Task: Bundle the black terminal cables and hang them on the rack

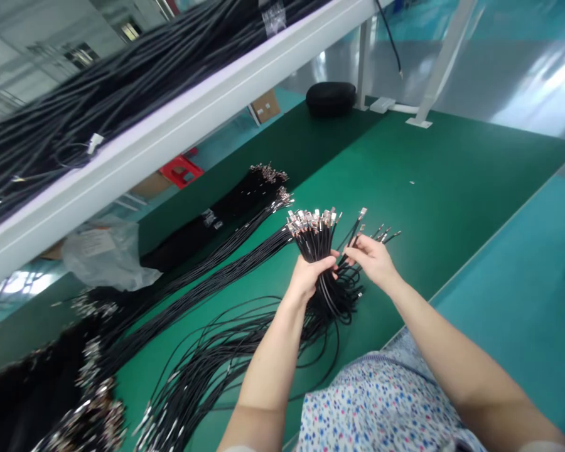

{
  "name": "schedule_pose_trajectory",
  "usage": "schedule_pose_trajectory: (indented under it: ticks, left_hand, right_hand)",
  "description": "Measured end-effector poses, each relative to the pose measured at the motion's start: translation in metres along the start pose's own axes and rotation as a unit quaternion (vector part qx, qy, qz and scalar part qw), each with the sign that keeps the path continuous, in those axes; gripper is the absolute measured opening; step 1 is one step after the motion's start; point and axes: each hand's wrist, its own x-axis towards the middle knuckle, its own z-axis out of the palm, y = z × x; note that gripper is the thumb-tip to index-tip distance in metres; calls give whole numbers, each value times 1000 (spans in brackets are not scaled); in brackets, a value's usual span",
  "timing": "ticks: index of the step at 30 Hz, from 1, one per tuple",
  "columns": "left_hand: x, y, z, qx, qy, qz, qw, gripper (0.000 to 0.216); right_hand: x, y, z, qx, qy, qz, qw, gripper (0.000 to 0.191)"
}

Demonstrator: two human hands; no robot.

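My left hand (309, 276) is wrapped round a thick bundle of black cables (316, 246), whose metal-tipped ends stand up above the fist. Close beside it, to the right, my right hand (371, 256) pinches a black cable (356, 229) with a silvery connector at its upper end. A few more cable ends (388, 235) poke out behind the right hand. Below both hands, the cables bend over and trail to the lower left as a loose spread (216, 358) on the green table (405, 188).
Sorted cable bundles (235, 254) lie along the table's left, with darker piles (32, 389) at lower left. A white shelf beam (169, 113) carrying black cables (122, 81) crosses above. A black case (330, 98) stands by a shelf post; a plastic bag (106, 251) is at left.
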Motion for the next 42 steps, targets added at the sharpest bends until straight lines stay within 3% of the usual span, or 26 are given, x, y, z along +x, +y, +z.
schedule_pose_trajectory:
  ticks: [4, 6, 10, 14, 16, 18, 21, 23, 25, 28, 31, 33, 36, 37, 42]
  left_hand:
    - [-4, -3, 5, -20, 13, 119, 993, 36]
    - [-2, -6, 4, -30, 29, 139, 989, 38]
    - [7, -9, 0, -22, 85, 94, 992, 28]
    - [13, -3, -5, -16, 49, 59, 997, 35]
    - [12, 0, -9, -18, 35, 34, 999, 39]
    - [10, 1, -16, -29, 17, 11, 999, 34]
    - [9, -2, -31, -71, -11, 4, 997, 22]
    - [11, -4, -40, -102, -24, 8, 994, 20]
    - [15, -6, -46, -122, -32, 4, 992, 17]
    - [24, -7, -50, -140, -28, -14, 990, 15]
    - [34, -7, -51, -155, -17, -35, 987, 16]
    - [41, -7, -52, -166, -4, -45, 985, 16]
    - [50, -8, -54, -175, 16, -51, 983, 17]
    - [53, -8, -54, -174, 23, -51, 983, 18]
    - [59, -6, -55, -150, 69, -54, 985, 18]
  right_hand:
    - [3, -21, 4, -132, -109, -76, 982, 16]
    - [7, -27, 3, -213, -132, -118, 961, 22]
    - [8, -30, 8, -246, -23, -151, 957, 33]
    - [10, -32, 26, -214, 103, -168, 957, 36]
    - [17, -36, 35, -225, 104, -187, 950, 36]
    - [28, -37, 38, -222, 55, -189, 955, 35]
    - [44, -16, 29, -112, -6, -91, 990, 37]
    - [53, 14, 19, -7, 54, 44, 998, 38]
    - [60, 47, 11, 82, 117, 180, 973, 34]
    - [75, 77, 8, 212, 68, 261, 939, 32]
    - [92, 73, 12, 232, -11, 194, 953, 28]
    - [98, 62, 15, 148, -106, 129, 975, 26]
    - [95, 49, 21, 62, -241, 38, 968, 28]
    - [91, 48, 24, 67, -244, 18, 967, 29]
    - [78, 58, 38, 91, -141, 12, 986, 31]
